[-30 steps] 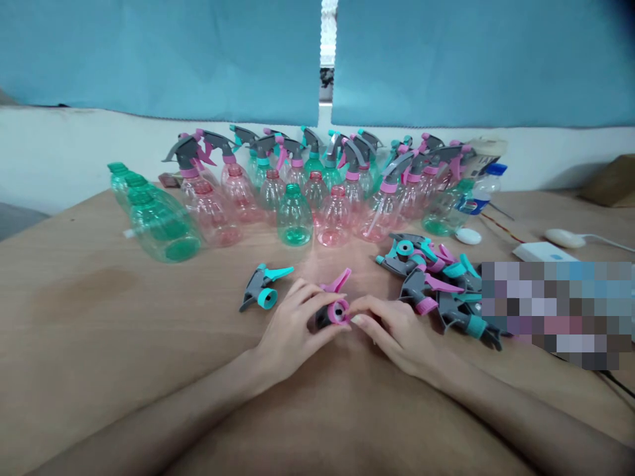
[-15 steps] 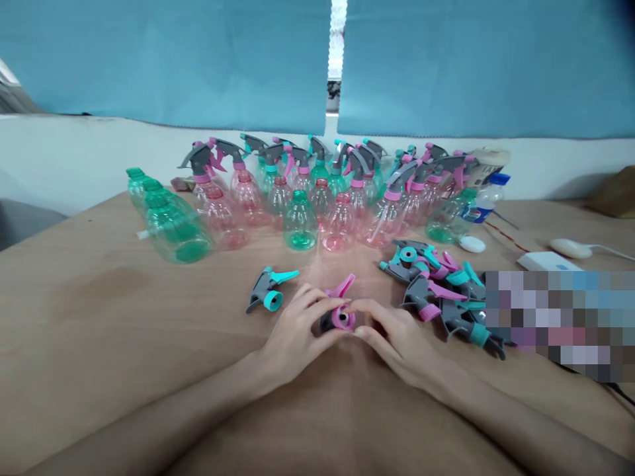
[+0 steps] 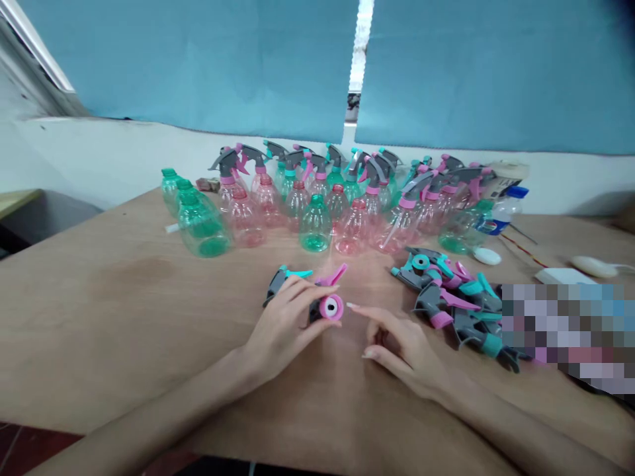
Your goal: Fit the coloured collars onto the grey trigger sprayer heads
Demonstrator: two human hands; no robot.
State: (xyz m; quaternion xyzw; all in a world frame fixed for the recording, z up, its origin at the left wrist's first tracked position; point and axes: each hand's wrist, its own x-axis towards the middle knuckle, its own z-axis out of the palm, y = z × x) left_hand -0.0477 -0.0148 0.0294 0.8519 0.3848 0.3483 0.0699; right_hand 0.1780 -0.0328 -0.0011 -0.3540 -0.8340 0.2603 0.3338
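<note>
Between the thumb and fingers of my left hand (image 3: 285, 317) is a grey trigger spray head with a pink collar (image 3: 331, 307). Its collar opening faces me, and its pink trigger points up and to the right. My right hand (image 3: 404, 340) is just right of the collar, apart from it, with index finger stretched out and thumb away from it; nothing is in its grasp. Partly hidden behind my left hand, a grey and turquoise spray head (image 3: 275, 283) lies on the table. A pile of spray heads (image 3: 449, 301) lies to the right of my right hand.
Capless green bottles (image 3: 202, 221) and pink bottles (image 3: 248, 221) stand along the table's (image 3: 99, 317) back, among several with spray heads fitted. At the right are a blue-capped bottle (image 3: 506, 211), a white oval object (image 3: 487, 256), a white box (image 3: 565, 276) and a blurred-out patch.
My right hand has come off the pink collar and moved right, its fingers opening. The left hand keeps hold of the spray head. The camera's view has shifted and tilted.
</note>
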